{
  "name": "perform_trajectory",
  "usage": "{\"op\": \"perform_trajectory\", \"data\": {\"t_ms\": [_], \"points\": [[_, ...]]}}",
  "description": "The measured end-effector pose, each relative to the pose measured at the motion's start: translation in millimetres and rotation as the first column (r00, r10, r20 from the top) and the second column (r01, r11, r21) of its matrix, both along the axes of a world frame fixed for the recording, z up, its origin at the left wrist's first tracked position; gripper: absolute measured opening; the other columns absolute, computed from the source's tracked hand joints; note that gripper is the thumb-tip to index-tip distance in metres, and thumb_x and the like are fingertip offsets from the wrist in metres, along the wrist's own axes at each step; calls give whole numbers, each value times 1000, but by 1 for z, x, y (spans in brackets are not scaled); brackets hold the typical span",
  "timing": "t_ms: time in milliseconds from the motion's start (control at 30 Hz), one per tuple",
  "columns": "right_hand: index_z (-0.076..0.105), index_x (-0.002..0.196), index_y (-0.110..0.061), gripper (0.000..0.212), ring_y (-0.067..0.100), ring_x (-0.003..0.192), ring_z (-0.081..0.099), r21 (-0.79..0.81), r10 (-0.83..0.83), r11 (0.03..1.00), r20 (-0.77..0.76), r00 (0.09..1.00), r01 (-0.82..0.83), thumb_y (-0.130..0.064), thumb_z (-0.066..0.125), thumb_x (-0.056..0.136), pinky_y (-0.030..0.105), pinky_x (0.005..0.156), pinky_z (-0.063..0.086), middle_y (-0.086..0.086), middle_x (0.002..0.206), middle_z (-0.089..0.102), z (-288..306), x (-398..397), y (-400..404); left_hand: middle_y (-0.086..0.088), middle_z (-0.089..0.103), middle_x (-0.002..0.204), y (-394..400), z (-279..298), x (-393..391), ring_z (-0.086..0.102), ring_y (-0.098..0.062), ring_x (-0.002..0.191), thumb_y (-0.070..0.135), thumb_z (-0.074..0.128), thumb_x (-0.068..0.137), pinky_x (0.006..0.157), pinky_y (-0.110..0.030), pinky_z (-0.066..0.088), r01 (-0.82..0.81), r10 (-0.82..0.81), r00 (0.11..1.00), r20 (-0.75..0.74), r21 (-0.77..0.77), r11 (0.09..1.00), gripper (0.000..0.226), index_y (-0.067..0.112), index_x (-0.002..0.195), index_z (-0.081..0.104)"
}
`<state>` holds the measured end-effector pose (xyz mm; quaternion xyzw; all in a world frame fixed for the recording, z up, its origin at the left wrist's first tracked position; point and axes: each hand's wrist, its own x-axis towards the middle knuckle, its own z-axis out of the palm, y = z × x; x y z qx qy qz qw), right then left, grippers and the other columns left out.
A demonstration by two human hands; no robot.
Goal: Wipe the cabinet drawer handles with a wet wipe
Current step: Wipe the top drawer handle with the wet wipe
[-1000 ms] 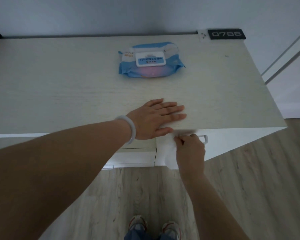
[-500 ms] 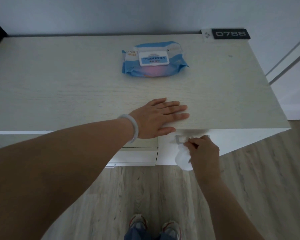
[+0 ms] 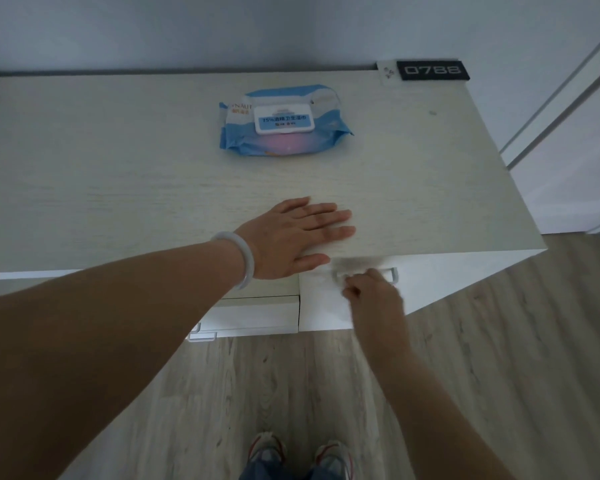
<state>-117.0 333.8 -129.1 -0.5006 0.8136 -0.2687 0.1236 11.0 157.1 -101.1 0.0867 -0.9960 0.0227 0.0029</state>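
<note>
White on white makes the wet wipe hard to pick out: it shows only as a pale, blurred patch against the drawer front, just left of the right hand. That hand is motion-blurred, its fingers curled against the upper drawer handle and apparently pinching the wipe, though the grip itself cannot be made out clearly. Most of this handle is hidden behind the hand; only its right end shows. A second handle peeks out lower down at the left, half covered by the left forearm. The left hand lies flat on the cabinet top, fingers straight and together, holding nothing, with one pale bangle on its wrist. One blue pack of wipes sits farther back on the top, lid closed. One dark plate reading 0788 stands at the far right corner. Two shoes are cut off at the bottom edge.
</note>
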Motion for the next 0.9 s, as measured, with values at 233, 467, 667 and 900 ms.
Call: {"op": "perform_trajectory", "data": {"t_ms": [233, 467, 667, 900], "points": [[74, 95, -5, 13, 10, 66, 58, -14, -93, 995, 102, 990, 95, -10, 73, 82, 25, 74, 52, -3, 81, 63, 5, -42, 20, 9, 11, 163, 0, 0, -1, 13, -12, 150, 51, 20, 102, 122, -41, 14, 0, 0, 1000, 0, 3, 1000, 57, 32, 155, 14], [61, 77, -7, 12, 19, 57, 55, 2, 88, 996, -21, 996, -88, -8, 69, 85, 28, 55, 46, 2, 71, 59, 2, 8, -3, 9, 8, 163, -1, -2, 1, 9, -12, 150, 52, 20, 102, 122, -41, 12, -3, 3, 1000, 13, 2, 1000, 57, 33, 155, 11], [68, 75, -9, 9, 12, 56, 55, -7, 42, 999, 1, 999, -42, -11, 75, 80, 28, 60, 52, -1, 71, 64, 7, -47, 18, 9, 9, 163, -1, -2, 0, 9, -12, 150, 52, 17, 102, 122, -41, 13, -1, 0, 1000, 17, 10, 1000, 57, 33, 155, 11], [74, 84, -10, 7, 11, 64, 56, 20, 153, 988, 2, 988, -153, -15, 69, 86, 28, 69, 52, 0, 82, 68, 7, -24, 3, 9, 9, 163, -1, -1, 1, 8, -12, 150, 52, 17, 102, 122, -41, 12, -3, 3, 1000, 19, 9, 1000, 57, 33, 155, 10]]}}
